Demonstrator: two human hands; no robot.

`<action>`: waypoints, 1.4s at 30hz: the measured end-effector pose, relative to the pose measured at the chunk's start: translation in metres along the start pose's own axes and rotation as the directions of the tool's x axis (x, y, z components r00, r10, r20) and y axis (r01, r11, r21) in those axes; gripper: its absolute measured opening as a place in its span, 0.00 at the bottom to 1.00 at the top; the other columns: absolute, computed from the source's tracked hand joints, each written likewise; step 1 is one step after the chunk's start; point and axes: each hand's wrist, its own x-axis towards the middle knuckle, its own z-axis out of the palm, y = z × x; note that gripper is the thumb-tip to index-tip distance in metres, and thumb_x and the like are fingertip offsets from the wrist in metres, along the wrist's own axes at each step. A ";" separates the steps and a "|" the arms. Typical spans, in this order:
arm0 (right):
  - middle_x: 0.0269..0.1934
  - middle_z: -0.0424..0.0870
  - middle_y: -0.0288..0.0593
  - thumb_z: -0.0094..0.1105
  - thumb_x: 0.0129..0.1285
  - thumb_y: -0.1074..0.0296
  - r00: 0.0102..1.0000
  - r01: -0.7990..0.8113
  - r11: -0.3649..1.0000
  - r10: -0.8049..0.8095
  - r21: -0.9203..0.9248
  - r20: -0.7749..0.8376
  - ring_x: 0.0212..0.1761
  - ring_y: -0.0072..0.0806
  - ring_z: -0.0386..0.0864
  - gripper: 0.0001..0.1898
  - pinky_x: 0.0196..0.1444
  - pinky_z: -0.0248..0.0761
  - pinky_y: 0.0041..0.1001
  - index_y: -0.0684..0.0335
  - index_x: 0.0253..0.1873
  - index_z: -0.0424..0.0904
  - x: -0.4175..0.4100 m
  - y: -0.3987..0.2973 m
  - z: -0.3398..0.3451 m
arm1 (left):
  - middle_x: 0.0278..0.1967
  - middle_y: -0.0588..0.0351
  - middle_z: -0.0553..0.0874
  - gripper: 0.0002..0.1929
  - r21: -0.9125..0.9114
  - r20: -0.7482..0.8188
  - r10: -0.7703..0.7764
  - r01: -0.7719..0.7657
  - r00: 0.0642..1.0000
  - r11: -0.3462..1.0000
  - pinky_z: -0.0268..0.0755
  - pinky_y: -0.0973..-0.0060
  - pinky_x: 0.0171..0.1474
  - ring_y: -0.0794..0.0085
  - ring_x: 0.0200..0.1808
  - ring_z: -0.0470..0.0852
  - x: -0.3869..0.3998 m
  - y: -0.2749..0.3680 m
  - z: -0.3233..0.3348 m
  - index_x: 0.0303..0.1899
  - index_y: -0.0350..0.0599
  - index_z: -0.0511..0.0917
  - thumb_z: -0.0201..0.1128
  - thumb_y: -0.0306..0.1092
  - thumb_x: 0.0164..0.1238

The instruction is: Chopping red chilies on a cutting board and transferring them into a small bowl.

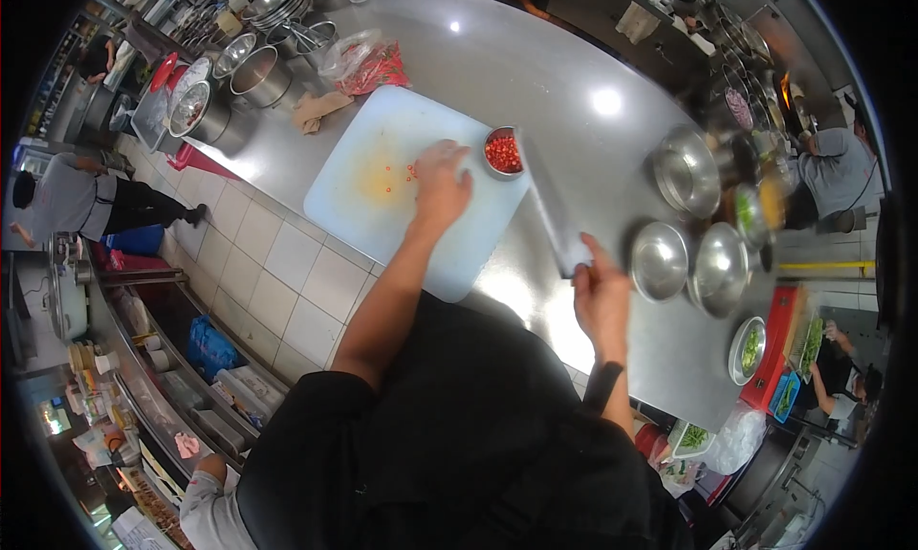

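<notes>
My left hand (pixel 439 184) is low over a white plastic cutting board (pixel 373 249), fingers apart and partly blurred. Beside its fingertips lie several red chili slices (pixel 389 190) on a yellowish stain; whatever is under the palm is hidden. A small metal bowl (pixel 490 168) of chopped red chilies (pixel 504 154) sits at the board's right edge. In my right hand (pixel 601 299) is the handle of a broad-bladed knife (pixel 549 198). Its blurred blade points away from me, with the tip end close by the bowl's right rim; contact cannot be told.
Beyond the board lie a plastic bag of red chilies (pixel 373 66) and a brown cloth (pixel 319 111). Metal pots (pixel 262 76) line the left of the steel table (pixel 545 69). Several steel bowls (pixel 660 261) stand right. Other people work around, one at the left (pixel 72 198).
</notes>
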 end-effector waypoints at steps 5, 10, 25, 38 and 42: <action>0.29 0.87 0.59 0.60 0.71 0.75 0.985 0.044 0.996 -0.056 0.077 0.164 0.32 0.50 0.88 0.24 0.42 0.79 0.42 0.55 0.71 0.82 0.001 0.017 0.038 | 0.57 0.41 0.85 0.19 0.079 -0.083 -0.274 0.280 0.958 0.957 0.69 0.47 0.70 0.45 0.63 0.79 0.000 -0.074 -0.034 0.57 0.36 0.86 0.71 0.29 0.65; 0.30 0.87 0.59 0.59 0.71 0.73 0.966 0.054 0.997 -0.066 0.055 0.249 0.34 0.54 0.88 0.24 0.45 0.80 0.45 0.54 0.71 0.82 0.014 0.031 0.082 | 0.55 0.51 0.85 0.18 0.199 0.229 -0.057 0.010 0.972 0.980 0.74 0.51 0.60 0.51 0.59 0.80 0.008 -0.049 -0.040 0.56 0.44 0.85 0.73 0.33 0.65; 0.38 0.89 0.63 0.58 0.70 0.72 0.928 0.119 0.991 -0.135 0.069 0.347 0.42 0.60 0.89 0.25 0.51 0.80 0.51 0.53 0.71 0.82 0.047 0.028 0.131 | 0.64 0.38 0.81 0.28 0.029 0.265 -0.205 0.205 0.942 0.978 0.73 0.55 0.71 0.42 0.64 0.81 -0.017 -0.071 -0.049 0.68 0.40 0.79 0.72 0.30 0.67; 0.22 0.78 0.51 0.58 0.67 0.76 0.891 0.295 0.934 -0.345 0.200 0.296 0.21 0.34 0.76 0.25 0.34 0.74 0.37 0.62 0.69 0.83 0.042 0.030 0.146 | 0.42 0.40 0.82 0.02 -0.103 0.053 -0.195 0.199 0.979 0.975 0.74 0.53 0.66 0.44 0.52 0.83 -0.034 -0.089 -0.015 0.36 0.41 0.85 0.65 0.26 0.69; 0.21 0.76 0.47 0.58 0.67 0.77 0.895 0.222 0.950 -0.288 0.221 0.341 0.21 0.28 0.73 0.25 0.32 0.72 0.34 0.64 0.69 0.82 0.042 0.032 0.143 | 0.43 0.41 0.82 0.03 -0.140 0.017 -0.253 0.253 0.967 0.957 0.67 0.51 0.73 0.44 0.52 0.83 -0.036 -0.077 -0.023 0.36 0.42 0.85 0.65 0.26 0.69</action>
